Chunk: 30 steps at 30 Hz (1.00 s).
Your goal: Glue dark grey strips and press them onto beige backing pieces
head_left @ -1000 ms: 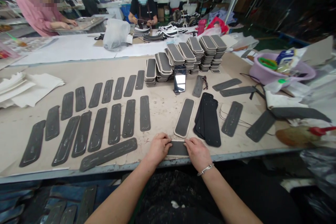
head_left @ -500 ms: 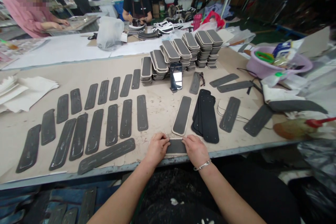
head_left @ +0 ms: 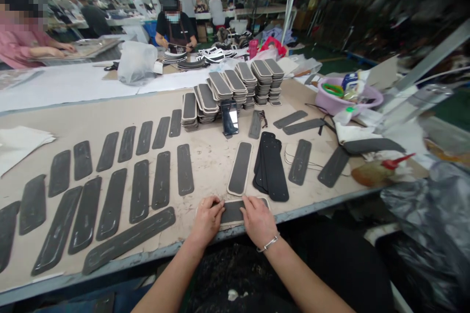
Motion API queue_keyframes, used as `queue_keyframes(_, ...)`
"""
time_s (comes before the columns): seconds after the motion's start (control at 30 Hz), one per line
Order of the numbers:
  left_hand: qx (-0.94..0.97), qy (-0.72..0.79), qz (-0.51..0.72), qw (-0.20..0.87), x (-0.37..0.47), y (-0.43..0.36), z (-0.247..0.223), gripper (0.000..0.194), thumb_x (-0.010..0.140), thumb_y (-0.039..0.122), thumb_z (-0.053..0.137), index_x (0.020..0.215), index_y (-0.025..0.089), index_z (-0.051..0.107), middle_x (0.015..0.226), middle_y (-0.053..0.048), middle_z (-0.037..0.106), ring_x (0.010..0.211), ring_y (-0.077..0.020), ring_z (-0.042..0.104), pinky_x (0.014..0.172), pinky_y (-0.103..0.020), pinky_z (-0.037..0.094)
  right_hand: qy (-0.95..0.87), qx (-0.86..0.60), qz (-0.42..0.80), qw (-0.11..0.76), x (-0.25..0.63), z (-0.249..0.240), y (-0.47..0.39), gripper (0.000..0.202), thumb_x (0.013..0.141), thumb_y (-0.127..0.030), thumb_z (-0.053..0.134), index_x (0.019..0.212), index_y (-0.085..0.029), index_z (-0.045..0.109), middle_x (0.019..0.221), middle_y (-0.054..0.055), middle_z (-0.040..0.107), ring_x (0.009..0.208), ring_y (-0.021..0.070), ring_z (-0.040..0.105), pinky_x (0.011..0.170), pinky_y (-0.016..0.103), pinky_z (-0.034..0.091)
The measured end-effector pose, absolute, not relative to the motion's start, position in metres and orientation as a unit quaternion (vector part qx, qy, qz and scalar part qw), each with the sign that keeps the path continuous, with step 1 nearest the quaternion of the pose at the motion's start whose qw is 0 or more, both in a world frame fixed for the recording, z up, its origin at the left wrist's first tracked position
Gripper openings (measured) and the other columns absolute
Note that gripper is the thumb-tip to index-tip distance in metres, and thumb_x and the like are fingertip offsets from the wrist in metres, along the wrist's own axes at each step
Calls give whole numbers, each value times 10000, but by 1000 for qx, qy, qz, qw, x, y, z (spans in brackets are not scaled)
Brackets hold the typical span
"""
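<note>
Near the front edge of the table, a grey strip with a cream border (head_left: 232,211) lies crosswise between my hands. My left hand (head_left: 208,217) is closed on its left part, thumb and fingertips together at the edge. On the right part, my right hand (head_left: 259,221) presses with bent fingers; a silver bracelet (head_left: 269,243) circles that wrist. Just beyond lies another cream-bordered strip (head_left: 240,168), pointing away from me. Beside it several plain black strips (head_left: 273,171) overlap in a fan. The undersides of both hands are hidden.
Grey strips with a shiny coating (head_left: 113,205) lie in rows at left. Stacks of bordered strips (head_left: 220,85) stand behind a phone (head_left: 229,117). At right are a purple basin (head_left: 326,100) and a red-nozzled bottle (head_left: 370,173). Co-workers (head_left: 175,27) sit and stand farther back.
The view has swung to the right and tilted up, so everything sits farther left. My right hand has shifted inward along the strip, leaving its right end showing; my left hand stays on the strip.
</note>
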State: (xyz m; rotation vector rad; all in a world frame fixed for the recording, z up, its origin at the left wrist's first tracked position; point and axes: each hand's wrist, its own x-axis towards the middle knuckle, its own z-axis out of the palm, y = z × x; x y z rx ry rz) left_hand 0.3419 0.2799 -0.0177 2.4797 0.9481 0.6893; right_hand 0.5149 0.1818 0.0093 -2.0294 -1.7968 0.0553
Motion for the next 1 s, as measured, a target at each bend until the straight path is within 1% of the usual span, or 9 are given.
queue_keyframes(0.1, 892, 329, 247, 188, 341, 281, -19, 267, 926, 213, 478, 1049, 170, 711, 993, -106, 598, 931, -224, 535, 848, -389, 491, -671, -713, 21, 205, 495, 12, 175, 482, 939, -245, 516, 1396, -111, 445, 1284, 129, 541, 1160, 265, 467, 1002, 394, 397)
queue_keyframes(0.2, 894, 321, 254, 180, 341, 281, -20, 277, 928, 208, 465, 1050, 166, 711, 994, -109, 598, 934, -226, 538, 851, -396, 494, -705, -681, 30, 194, 478, 3, 171, 584, 935, -318, 524, 1452, -103, 359, 1481, 111, 367, 1367, 266, 274, 1134, 436, 250)
queue_keyframes(0.33, 893, 321, 259, 180, 341, 281, -22, 266, 922, 200, 476, 1050, 163, 707, 1013, -110, 596, 955, -226, 539, 869, -396, 497, -715, -680, 40, 160, 483, -14, 165, 691, 928, -440, 529, 1467, -62, 317, 1543, 145, 222, 1431, 273, 141, 1164, 468, 168)
queue_keyframes(0.57, 887, 356, 229, 187, 341, 277, -16, 274, 905, 164, 468, 1064, 148, 690, 1043, -124, 600, 991, -234, 551, 898, -407, 499, -703, -699, -42, 123, 536, -33, 136, 669, 971, -485, 407, 1441, -14, 341, 1526, 176, 246, 1414, 283, 206, 1131, 455, 240)
queue_keyframes(0.63, 888, 371, 219, 159, 342, 269, -9, 326, 894, 141, 438, 1137, 118, 655, 1165, -166, 579, 1095, -264, 536, 951, -435, 480, -706, -691, -61, 143, 542, -41, 133, 668, 989, -494, 330, 1462, -24, 296, 1522, 180, 256, 1404, 295, 231, 1119, 471, 251)
queue_keyframes(0.7, 897, 368, 208, 127, 350, 255, -1, 401, 890, 139, 416, 1252, 82, 578, 1342, -200, 495, 1274, -304, 434, 1045, -473, 411, -709, -681, -74, 168, 544, -48, 133, 692, 995, -508, 280, 1498, -39, 199, 1517, 191, 263, 1390, 311, 263, 1113, 499, 248)
queue_keyframes(0.8, 926, 317, 159, 131, 369, 229, 8, 499, 934, 283, 422, 1396, 95, 437, 1492, -145, 385, 1429, -299, 231, 1147, -472, 286, -719, -664, -80, 189, 544, -55, 135, 697, 994, -488, 266, 1522, -65, 97, 1514, 200, 265, 1372, 334, 295, 1094, 528, 265)
queue_keyframes(0.9, 938, 295, 99, 152, 378, 213, 10, 644, 953, 505, 369, 1459, 107, 339, 1534, -125, 333, 1447, -280, 202, 1168, -481, 232, -728, -655, -72, 193, 545, -54, 135, 669, 983, -401, 267, 1527, -75, 53, 1526, 194, 236, 1375, 343, 288, 1077, 542, 286)
queue_keyframes(1.0, 938, 308, 58, 150, 355, 218, 8, 709, 943, 575, 347, 1477, 110, 307, 1549, -132, 291, 1456, -279, 184, 1177, -496, 177, -726, -657, -61, 191, 546, -52, 134, 707, 978, -460, 295, 1527, -76, 70, 1527, 189, 238, 1371, 342, 296, 1081, 534, 286)
